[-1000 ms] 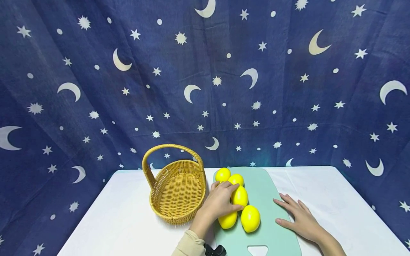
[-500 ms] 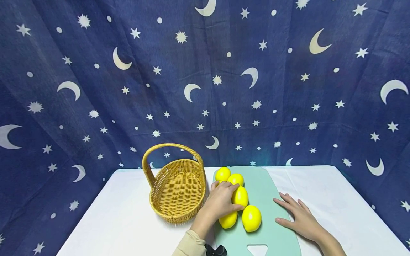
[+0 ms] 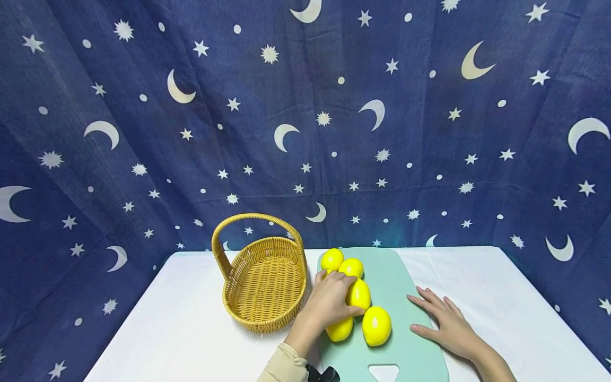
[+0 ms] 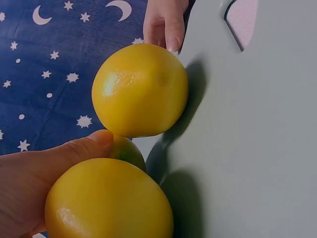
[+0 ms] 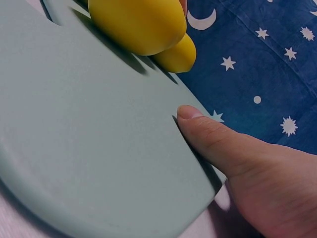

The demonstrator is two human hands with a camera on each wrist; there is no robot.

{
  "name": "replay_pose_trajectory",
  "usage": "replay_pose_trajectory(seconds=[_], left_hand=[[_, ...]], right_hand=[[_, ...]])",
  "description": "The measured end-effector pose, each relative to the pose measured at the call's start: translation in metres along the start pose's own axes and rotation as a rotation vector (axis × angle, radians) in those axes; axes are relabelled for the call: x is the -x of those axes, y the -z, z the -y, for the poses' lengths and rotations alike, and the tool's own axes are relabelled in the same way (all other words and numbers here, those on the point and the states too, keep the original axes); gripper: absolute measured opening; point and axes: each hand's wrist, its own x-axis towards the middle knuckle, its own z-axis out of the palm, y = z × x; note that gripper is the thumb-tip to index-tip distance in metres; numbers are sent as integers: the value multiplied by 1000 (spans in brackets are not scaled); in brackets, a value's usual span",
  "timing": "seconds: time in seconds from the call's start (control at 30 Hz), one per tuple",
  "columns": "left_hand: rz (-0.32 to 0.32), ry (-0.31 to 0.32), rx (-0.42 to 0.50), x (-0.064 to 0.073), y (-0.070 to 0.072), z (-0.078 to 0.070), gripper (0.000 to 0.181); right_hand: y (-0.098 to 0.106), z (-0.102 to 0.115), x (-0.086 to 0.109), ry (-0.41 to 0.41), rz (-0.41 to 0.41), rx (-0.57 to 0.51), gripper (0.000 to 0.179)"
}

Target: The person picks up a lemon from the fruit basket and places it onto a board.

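Several yellow lemons lie on a pale green cutting board (image 3: 401,339). My left hand (image 3: 324,302) reaches over the group in the head view and grips a lemon (image 3: 360,295) between thumb and fingers. Just in front of it and to the right is another lemon (image 3: 376,326); a further lemon (image 3: 340,329) sits below the left palm. At the far end are a lemon (image 3: 332,259) and its neighbour, a lemon (image 3: 351,268). The left palm covers part of the group. My right hand (image 3: 446,326) rests with spread fingers at the board's right edge, holding nothing.
A wicker basket (image 3: 228,297) with a tall arched handle stands left of the board. A white cloth (image 3: 157,318) covers the table. The board has a cut-out handle hole near the front, and a blue star-patterned curtain (image 3: 334,106) hangs behind.
The lemon at the front right has shifted slightly to the right, and the gripped lemon has edged right too. The right hand has stayed in place.
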Motion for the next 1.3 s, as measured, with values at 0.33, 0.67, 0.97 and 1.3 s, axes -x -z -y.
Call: replay_pose_trajectory(seconds=[0.33,0.67,0.97,1.3], left_hand=[[1,3,3,0,0,-2,55],[2,-7,19,0,1,-2,55],[-5,-25,14,4,5,0,55],[6,-29,13,5,8,0,51]], right_hand=[[-1,-1,0,9,-7,7,65],[0,-1,1,-31,24,-11,68],[1,4,-1,-23,12,-12,67],[0,0,0,-32,21,-16,68]])
